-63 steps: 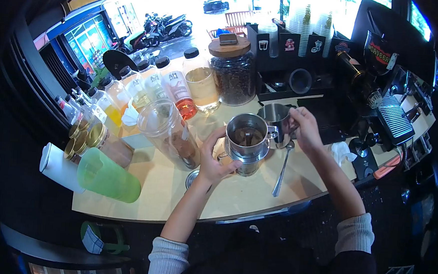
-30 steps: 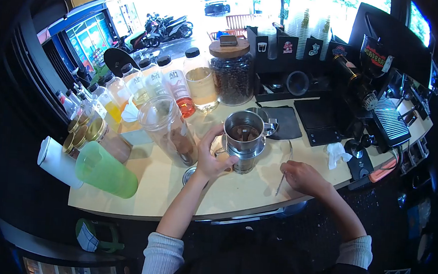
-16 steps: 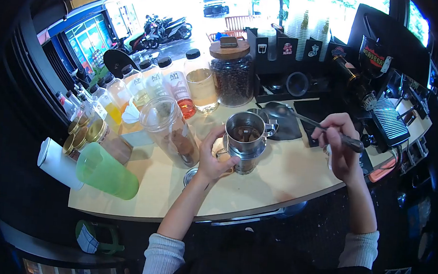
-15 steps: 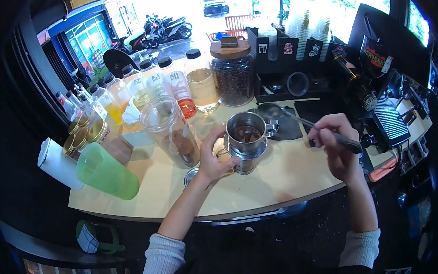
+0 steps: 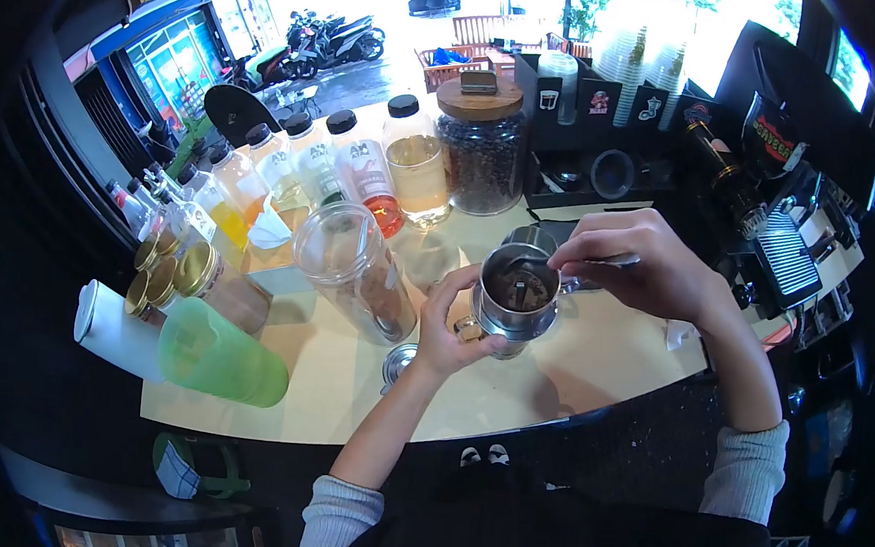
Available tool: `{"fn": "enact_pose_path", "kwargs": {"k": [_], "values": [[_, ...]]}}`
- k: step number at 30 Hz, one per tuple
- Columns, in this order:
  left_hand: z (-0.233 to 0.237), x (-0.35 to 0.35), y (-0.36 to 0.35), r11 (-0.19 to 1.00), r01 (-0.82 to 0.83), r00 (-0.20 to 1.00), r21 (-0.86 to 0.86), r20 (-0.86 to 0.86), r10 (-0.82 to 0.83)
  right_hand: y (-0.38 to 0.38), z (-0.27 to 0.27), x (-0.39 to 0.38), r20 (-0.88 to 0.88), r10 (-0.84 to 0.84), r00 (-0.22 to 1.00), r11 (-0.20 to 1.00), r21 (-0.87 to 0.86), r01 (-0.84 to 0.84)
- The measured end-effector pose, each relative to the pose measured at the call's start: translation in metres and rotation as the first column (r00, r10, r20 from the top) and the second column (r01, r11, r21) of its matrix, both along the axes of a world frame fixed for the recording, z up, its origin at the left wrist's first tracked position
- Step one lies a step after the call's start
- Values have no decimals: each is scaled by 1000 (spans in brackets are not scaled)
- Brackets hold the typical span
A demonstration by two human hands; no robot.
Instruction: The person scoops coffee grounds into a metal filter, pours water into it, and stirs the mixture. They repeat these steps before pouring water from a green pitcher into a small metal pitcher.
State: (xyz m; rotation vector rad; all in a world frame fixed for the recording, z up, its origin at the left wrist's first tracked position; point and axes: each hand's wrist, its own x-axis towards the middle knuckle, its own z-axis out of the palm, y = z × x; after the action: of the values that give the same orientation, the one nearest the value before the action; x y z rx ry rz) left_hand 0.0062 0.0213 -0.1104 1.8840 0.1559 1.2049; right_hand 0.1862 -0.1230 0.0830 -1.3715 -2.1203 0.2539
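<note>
A metal drip coffee filter [image 5: 518, 297] stands on a small glass mug [image 5: 506, 349], dark grounds and a small central post showing inside it. My left hand [image 5: 444, 332] is closed around the filter's lower left side, thumb in front. Over the filter's right rim, my right hand [image 5: 644, 261] pinches a metal spoon [image 5: 616, 259] by its handle; its lower end is mostly hidden by my fingers. Left of the mug is a clear plastic jar [image 5: 334, 252] with brown powder low inside. A round metal lid [image 5: 399, 364] lies beside my left wrist.
Bottles of drink [image 5: 419, 172] and a wooden-lidded coffee bean jar [image 5: 480, 156] line the counter's back. A green pitcher [image 5: 227, 356] and gold-lidded jars [image 5: 212, 280] stand left. At right are a black cup holder [image 5: 593, 108] and a coffee machine [image 5: 790, 250].
My right hand has moved left with the spoon, from beside the filter to over its rim. My left hand still steadies the filter. The whole view has shifted slightly.
</note>
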Motion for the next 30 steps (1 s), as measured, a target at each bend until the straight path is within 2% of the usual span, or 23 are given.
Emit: {"fn": "enact_pose_path", "kwargs": {"k": [3,6,13,16,18,22,25,27,28,30], "values": [[-1,1,2,999,48,999,-25,-3,-48,2,-2,-1,-35,-1,999,1000,21,1],[-1,1,0,1000,28,1000,-13,6,-28,1,4,-2,5,-7,1000,1000,28,7],[0,2,0,998,60,998,-17,29,-60,3,1,-6,-25,20,999,1000,-1,-20],[-3,4,-1,991,93,995,-96,48,-88,4,-6,-3,16,-5,1000,1000,25,5],[-4,3,-2,988,85,996,-130,28,-82,2,-9,-5,-49,41,998,999,15,-40],[-2,5,1,997,58,997,-58,49,-55,2,-6,2,-17,31,999,998,56,-30],[-3,1,2,995,60,998,-83,30,-57,6,-10,6,-71,104,992,994,35,-102],[4,-4,2,999,35,998,-27,-42,-36,5,-4,7,-106,116,988,991,-49,-122],[7,-5,2,999,21,999,-26,-44,-22,4,-1,9,-65,95,993,994,-45,-98],[12,-7,2,999,45,995,-17,-84,-47,7,-6,14,-88,114,990,992,-35,-118]]}}
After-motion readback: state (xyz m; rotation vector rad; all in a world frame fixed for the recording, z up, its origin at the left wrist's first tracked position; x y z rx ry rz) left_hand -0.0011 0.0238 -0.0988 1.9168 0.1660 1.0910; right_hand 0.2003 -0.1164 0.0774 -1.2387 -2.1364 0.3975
